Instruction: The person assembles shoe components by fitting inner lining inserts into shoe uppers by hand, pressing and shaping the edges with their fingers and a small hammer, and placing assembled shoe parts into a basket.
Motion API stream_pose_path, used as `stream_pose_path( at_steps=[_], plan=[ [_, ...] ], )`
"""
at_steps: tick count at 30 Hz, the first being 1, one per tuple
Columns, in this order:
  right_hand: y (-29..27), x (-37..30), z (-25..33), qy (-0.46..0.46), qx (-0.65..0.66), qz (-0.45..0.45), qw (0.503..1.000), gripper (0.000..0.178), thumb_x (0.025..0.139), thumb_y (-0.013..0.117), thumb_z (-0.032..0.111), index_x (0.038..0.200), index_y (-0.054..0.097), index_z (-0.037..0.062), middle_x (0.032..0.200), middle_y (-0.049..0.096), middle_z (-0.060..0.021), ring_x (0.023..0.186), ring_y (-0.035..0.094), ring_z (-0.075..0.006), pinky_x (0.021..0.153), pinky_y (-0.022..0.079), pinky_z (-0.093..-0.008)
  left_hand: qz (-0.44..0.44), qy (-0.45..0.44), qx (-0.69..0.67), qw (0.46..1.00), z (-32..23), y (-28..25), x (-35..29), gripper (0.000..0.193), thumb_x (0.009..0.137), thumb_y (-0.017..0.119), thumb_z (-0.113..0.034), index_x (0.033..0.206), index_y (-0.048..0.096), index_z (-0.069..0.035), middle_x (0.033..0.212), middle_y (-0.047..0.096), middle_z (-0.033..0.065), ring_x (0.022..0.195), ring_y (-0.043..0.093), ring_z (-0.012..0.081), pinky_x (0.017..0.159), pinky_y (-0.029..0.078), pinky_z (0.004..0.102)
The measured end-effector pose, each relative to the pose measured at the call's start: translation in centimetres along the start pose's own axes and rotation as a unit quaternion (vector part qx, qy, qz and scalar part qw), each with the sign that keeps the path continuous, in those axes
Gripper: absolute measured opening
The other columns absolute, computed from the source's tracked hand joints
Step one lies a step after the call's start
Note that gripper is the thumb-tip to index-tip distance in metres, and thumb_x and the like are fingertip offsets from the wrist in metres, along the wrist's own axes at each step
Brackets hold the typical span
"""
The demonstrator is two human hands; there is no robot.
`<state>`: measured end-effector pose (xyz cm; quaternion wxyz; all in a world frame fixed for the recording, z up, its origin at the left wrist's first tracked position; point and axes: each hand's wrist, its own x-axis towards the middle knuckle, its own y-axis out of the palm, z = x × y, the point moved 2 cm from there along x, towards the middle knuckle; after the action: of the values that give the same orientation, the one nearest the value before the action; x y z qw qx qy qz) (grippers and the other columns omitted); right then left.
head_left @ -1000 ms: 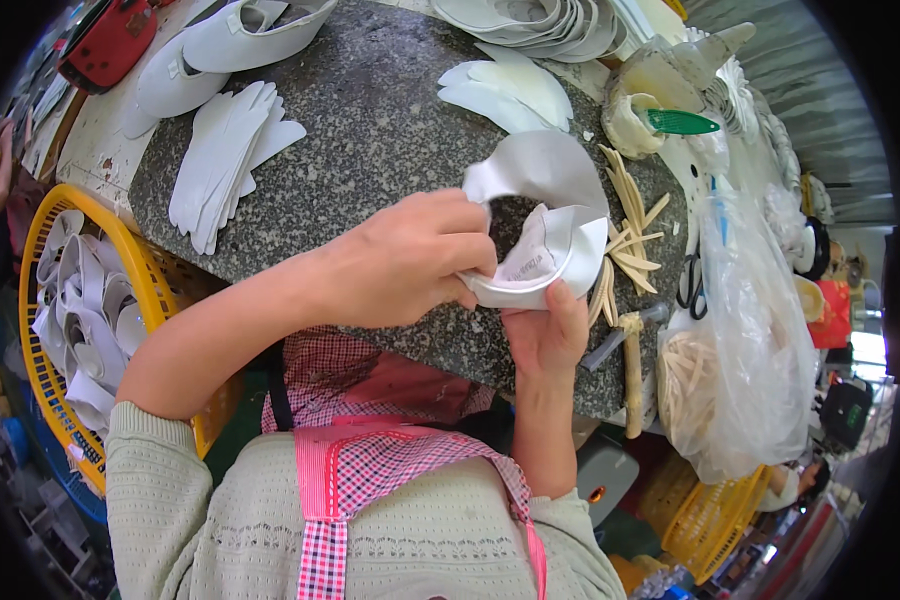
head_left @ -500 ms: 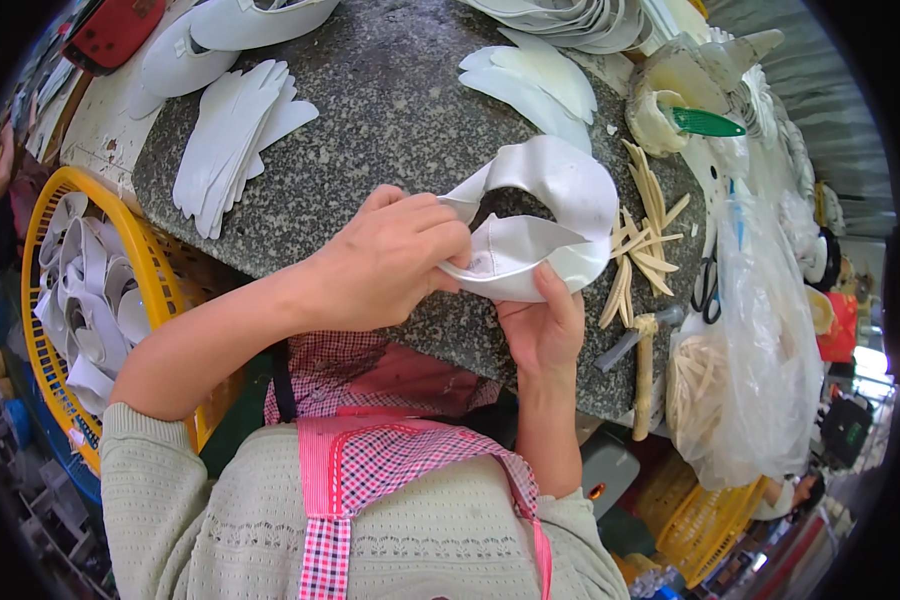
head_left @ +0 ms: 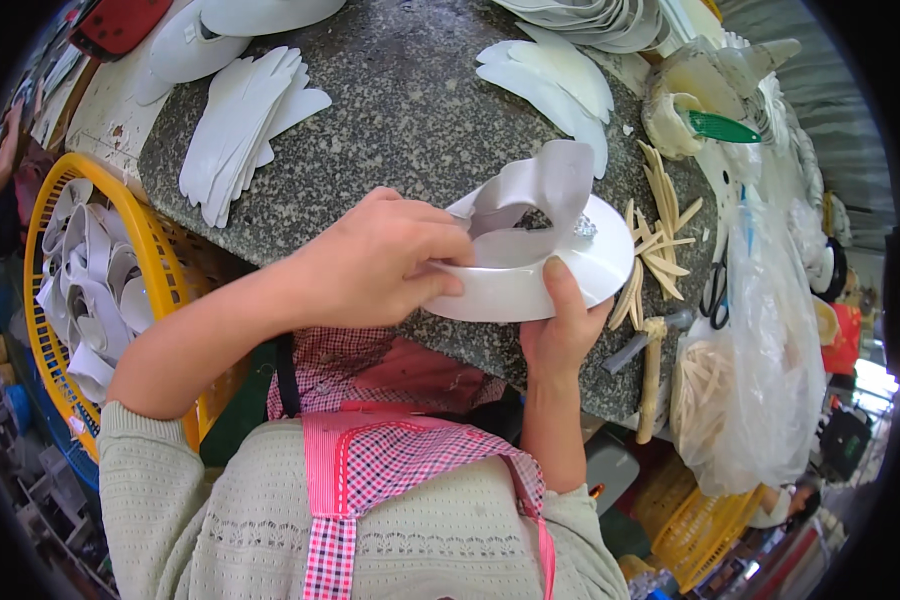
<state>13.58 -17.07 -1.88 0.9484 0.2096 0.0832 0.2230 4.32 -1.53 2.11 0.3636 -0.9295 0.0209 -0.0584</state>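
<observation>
A white, glossy shoe upper (head_left: 485, 292), bent into an open loop, is held in the air above the near edge of the stone slab (head_left: 390, 130). My left hand (head_left: 385, 265) pinches its left end between thumb and curled fingers. At the other end my right hand (head_left: 567, 318) grips the broad rounded part, its thumb on top and the fingers mostly hidden below. A raised band (head_left: 560, 185) of the upper stands up along the far side of the loop. Nearest my right hand lie several pale, thin strips (head_left: 660, 235) in a loose pile.
White flat pieces lie in a fanned stack (head_left: 238, 135) and another pile (head_left: 550, 85). A yellow basket (head_left: 160, 235) holds white uppers. On the right are a hammer (head_left: 653, 380), black scissors (head_left: 715, 295), a green-handled brush (head_left: 722, 127) in a glue-crusted container (head_left: 675, 115), and a plastic bag (head_left: 760, 350).
Both hands have turned the upper, so its smooth outer side now faces up more. My right hand has shifted slightly right and down. Both hands keep hold.
</observation>
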Motion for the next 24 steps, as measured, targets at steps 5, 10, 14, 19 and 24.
stream_pose_path(
  at_steps=[5,10,14,19,24],
  plan=[
    [-0.1,-0.6,0.1,-0.083,-0.072,0.033,0.993,0.053,0.076,0.061,0.004,0.124,0.038,-0.0016,0.111,0.052,-0.0148,0.099,0.056,-0.0262,0.083,0.049,-0.0381,-0.14,-0.007,-0.036,0.989,-1.7,0.5,-0.3,0.017,0.072,0.068,-0.013,0.082,0.057,-0.005,0.071,0.056,0.0082,0.066,0.057,0.0254,0.058,0.044,0.0315],
    [-0.7,0.6,0.9,0.092,0.078,0.054,0.991,0.048,0.08,0.059,0.009,0.122,0.039,-0.0028,0.108,0.054,-0.0141,0.095,0.058,-0.0249,0.082,0.049,-0.037,-0.091,0.026,0.063,0.994,-0.4,0.3,-0.2,0.017,0.073,0.066,-0.01,0.083,0.055,-0.004,0.075,0.056,0.0084,0.065,0.057,0.0221,0.057,0.045,0.0333],
    [0.3,0.3,0.8,0.114,0.077,0.01,0.99,0.046,0.082,0.057,0.012,0.123,0.039,-0.0025,0.107,0.056,-0.0134,0.095,0.058,-0.023,0.082,0.049,-0.0361,-0.276,0.203,0.208,0.916,-2.9,1.2,-0.3,0.035,0.068,0.069,-0.018,0.096,0.059,0.0,0.076,0.055,0.0062,0.064,0.054,0.0207,0.055,0.044,0.0313],
    [0.8,-0.5,0.9,0.023,0.039,-0.005,0.999,0.043,0.082,0.056,0.008,0.121,0.042,-0.004,0.109,0.055,-0.0145,0.095,0.058,-0.0231,0.082,0.049,-0.0361,-0.215,0.103,0.151,0.959,-1.7,2.7,0.3,0.033,0.071,0.068,-0.018,0.096,0.06,0.001,0.074,0.055,0.0083,0.067,0.056,0.0252,0.059,0.046,0.0328],
    [-2.1,-0.2,2.4,-0.388,-0.394,0.236,0.799,0.051,0.076,0.063,0.011,0.119,0.043,-0.0073,0.11,0.055,-0.0162,0.098,0.057,-0.0252,0.083,0.048,-0.0381,0.017,-0.053,-0.061,0.997,-1.6,0.7,1.3,0.013,0.078,0.06,-0.011,0.086,0.059,-0.001,0.08,0.061,0.0174,0.083,0.06,0.0319,0.073,0.047,0.0409]
  ],
)
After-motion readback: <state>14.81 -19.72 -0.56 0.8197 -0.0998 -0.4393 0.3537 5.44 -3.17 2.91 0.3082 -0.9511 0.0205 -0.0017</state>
